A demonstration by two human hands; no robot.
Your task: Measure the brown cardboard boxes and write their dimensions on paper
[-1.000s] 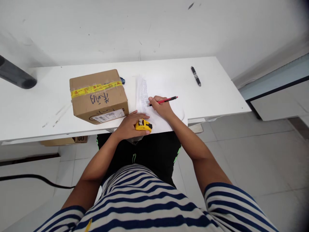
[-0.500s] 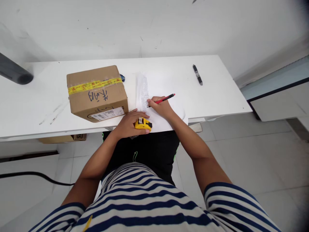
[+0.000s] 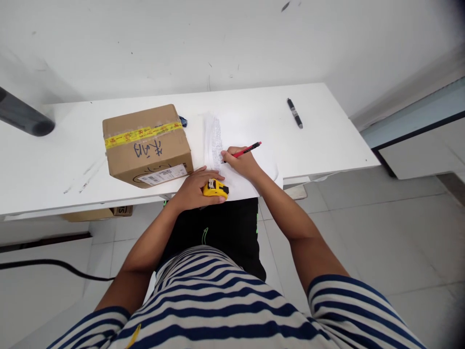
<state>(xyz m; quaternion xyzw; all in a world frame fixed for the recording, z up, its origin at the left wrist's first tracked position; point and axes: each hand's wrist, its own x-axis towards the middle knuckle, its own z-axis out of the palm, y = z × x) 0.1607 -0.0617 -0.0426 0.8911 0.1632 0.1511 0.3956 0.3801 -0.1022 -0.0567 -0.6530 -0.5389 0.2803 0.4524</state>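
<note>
My right hand [image 3: 238, 159] is closed around a red and black pen [image 3: 247, 149], its tip down near the written lines on white paper [image 3: 238, 184]. Dense handwriting runs along the left part of the sheets. My left hand [image 3: 194, 189] rests at the paper's lower left, closed on a yellow tape measure [image 3: 215, 189] held between thumb and fingers. The tape measure has black and silver parts on top. Just left of that hand sits a closed cardboard box [image 3: 147, 160] with yellow tape, blue handwriting and a white label.
Farther right on the white table [image 3: 323, 145] lies a black pen [image 3: 294, 113]. A dark blue item [image 3: 183, 121] shows behind the box. At the far left is a dark cylinder [image 3: 25, 114]. Under the table is another cardboard box [image 3: 98, 214]. A wall [image 3: 218, 43] stands behind.
The view has shifted slightly. Both hands keep nearly the same places, with the pen still at the paper and the tape measure still in the left hand.
</note>
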